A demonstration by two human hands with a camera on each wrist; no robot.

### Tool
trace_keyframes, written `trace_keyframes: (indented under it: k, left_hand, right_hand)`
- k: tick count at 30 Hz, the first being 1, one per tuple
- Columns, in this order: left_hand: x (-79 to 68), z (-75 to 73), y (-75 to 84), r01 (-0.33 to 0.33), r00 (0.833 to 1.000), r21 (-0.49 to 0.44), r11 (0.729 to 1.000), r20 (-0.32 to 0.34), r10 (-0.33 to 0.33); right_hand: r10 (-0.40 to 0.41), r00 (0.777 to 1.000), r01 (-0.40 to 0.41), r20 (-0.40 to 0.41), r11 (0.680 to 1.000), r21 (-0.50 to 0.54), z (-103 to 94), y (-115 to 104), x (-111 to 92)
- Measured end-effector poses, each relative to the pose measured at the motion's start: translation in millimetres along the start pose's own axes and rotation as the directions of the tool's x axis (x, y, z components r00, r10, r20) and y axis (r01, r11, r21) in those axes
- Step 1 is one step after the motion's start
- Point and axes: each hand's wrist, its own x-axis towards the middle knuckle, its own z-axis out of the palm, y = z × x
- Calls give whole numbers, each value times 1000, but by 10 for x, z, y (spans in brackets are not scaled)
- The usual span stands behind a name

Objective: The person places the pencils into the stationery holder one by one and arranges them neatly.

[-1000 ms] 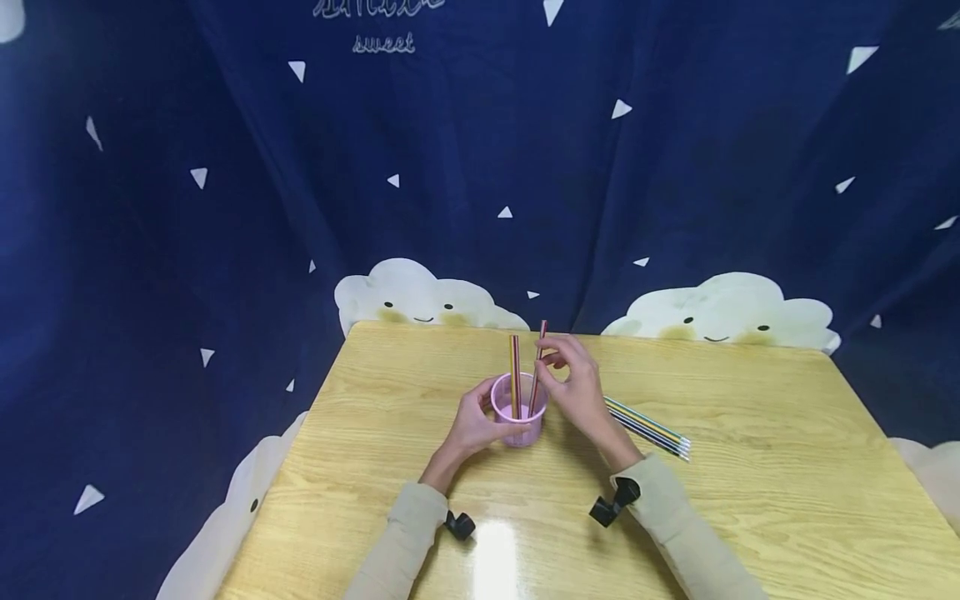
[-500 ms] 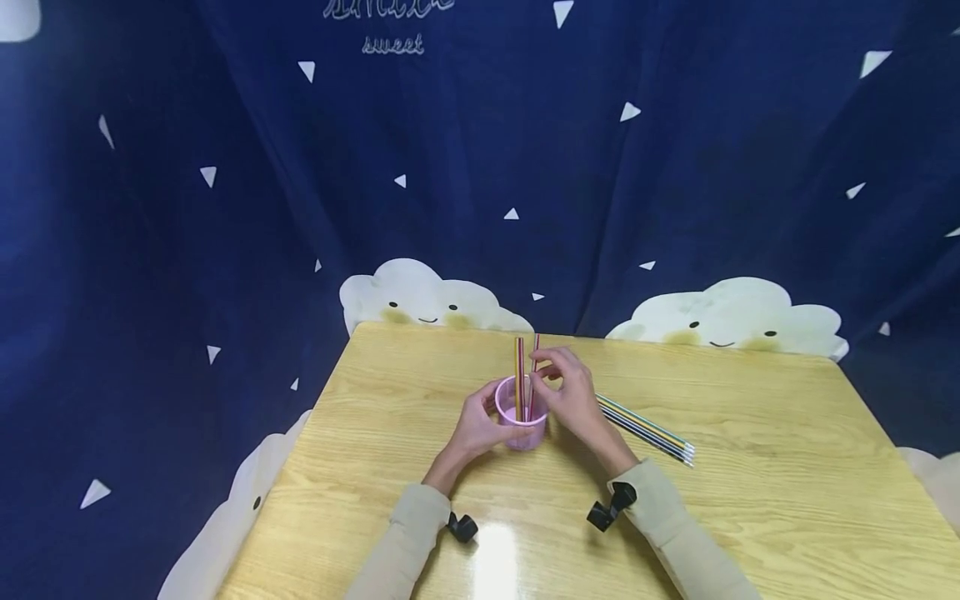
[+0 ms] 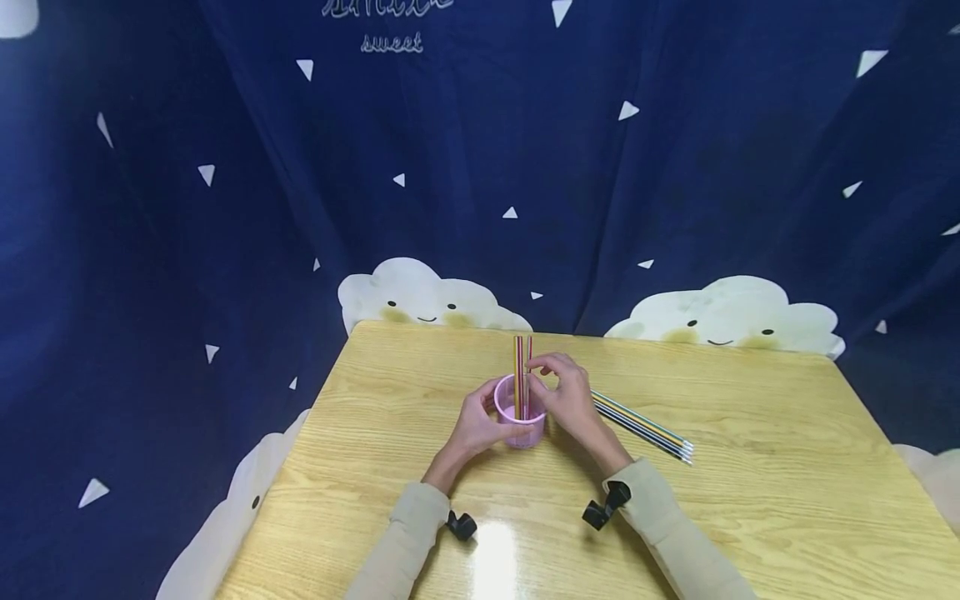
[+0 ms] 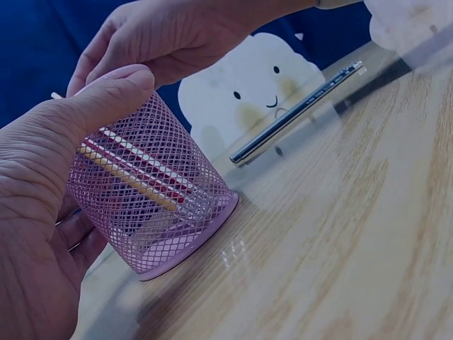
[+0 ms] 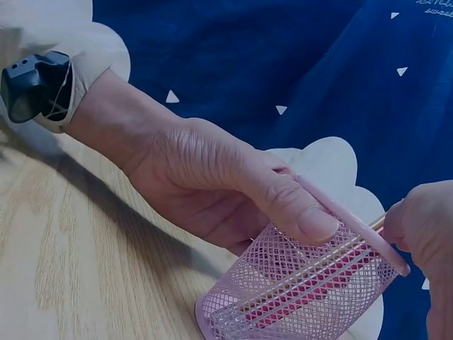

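My left hand (image 3: pixel 480 423) grips a pink mesh pen cup (image 3: pixel 525 437) from the left, thumb along the near side just below the rim. In the left wrist view, the cup (image 4: pixel 163 198) stands with its base on the wooden table. Yellow and red striped pencils (image 3: pixel 517 367) lean upright inside it, their lower ends visible through the mesh. Over the cup's right rim, my right hand (image 3: pixel 567 396) pinches a thin red striped pencil (image 3: pixel 529 343) between thumb and index finger. That pencil's lower part is inside the cup, close beside the others.
Several striped pencils (image 3: pixel 645 425) in dark, yellow and teal lie side by side on the wooden table (image 3: pixel 787 467), right of the cup and partly behind the right hand. A dark blue curtain (image 3: pixel 465 125) with white clouds hangs behind the table's far edge.
My right hand has moved left and slightly down, bringing its pencil lower into the cup and nearer the other pencils there. The left hand keeps its grip on the cup.
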Motion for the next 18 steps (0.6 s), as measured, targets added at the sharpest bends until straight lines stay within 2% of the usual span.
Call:
trace_keyframes:
  k: [5, 12, 18]
  left_hand:
    - [13, -2, 3, -9, 1000, -3, 1000, 11, 9]
    - [29, -5, 8, -17, 1000, -7, 1000, -14, 17]
    - [-7, -9, 14, 3, 1000, -8, 1000, -23, -3]
  right_hand:
    - [3, 1000, -3, 1, 1000, -4, -2, 12, 3]
    - [24, 999, -24, 26, 1000, -3, -22, 35, -20]
    - [15, 1000, -14, -20, 1000, 24, -105, 56, -145]
